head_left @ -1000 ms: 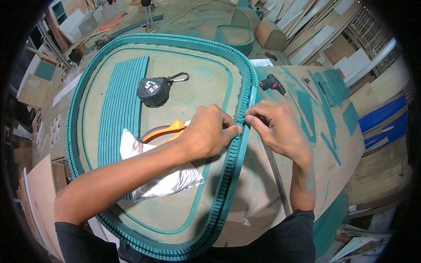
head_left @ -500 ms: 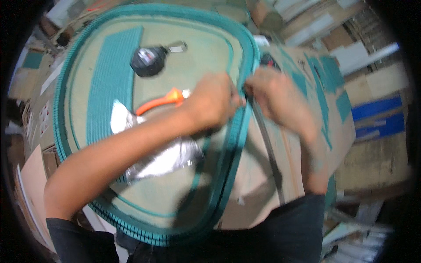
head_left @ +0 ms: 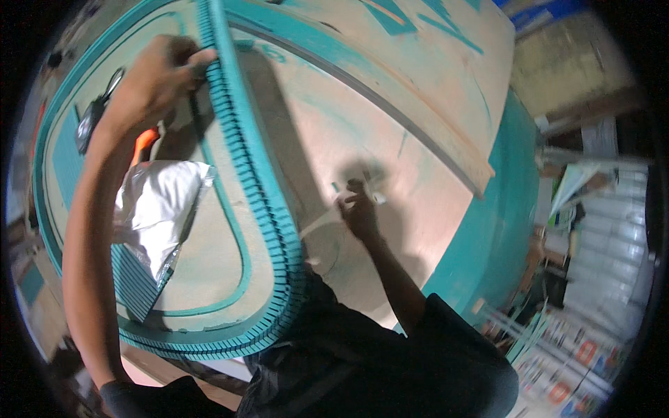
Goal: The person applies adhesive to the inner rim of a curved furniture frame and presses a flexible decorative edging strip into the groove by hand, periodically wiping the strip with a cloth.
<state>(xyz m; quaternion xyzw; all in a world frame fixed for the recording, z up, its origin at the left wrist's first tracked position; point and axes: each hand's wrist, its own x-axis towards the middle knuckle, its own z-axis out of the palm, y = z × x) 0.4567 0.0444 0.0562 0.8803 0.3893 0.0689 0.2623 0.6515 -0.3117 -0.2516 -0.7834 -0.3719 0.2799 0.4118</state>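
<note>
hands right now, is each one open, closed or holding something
Left hand: fingers curled, at the slotted teal rim; whether it grips it cannot be told.
Right hand: fingers loosely bent, over the pale board; whether it holds anything cannot be told.

A white plastic bag (head_left: 159, 209) lies just beside an orange tool handle (head_left: 144, 144), with a black case (head_left: 88, 127) near. A long dark bar (head_left: 419, 138) lies slantwise farther right.

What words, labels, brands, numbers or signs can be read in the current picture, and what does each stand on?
None can be read clearly enough to quote.
White printed material, lower right: orange-red blocks and print, too blurred.
Dark case, left: pale marking, too blurred.
White packet: no print visible.
Teal frame: no lettering visible.
</note>
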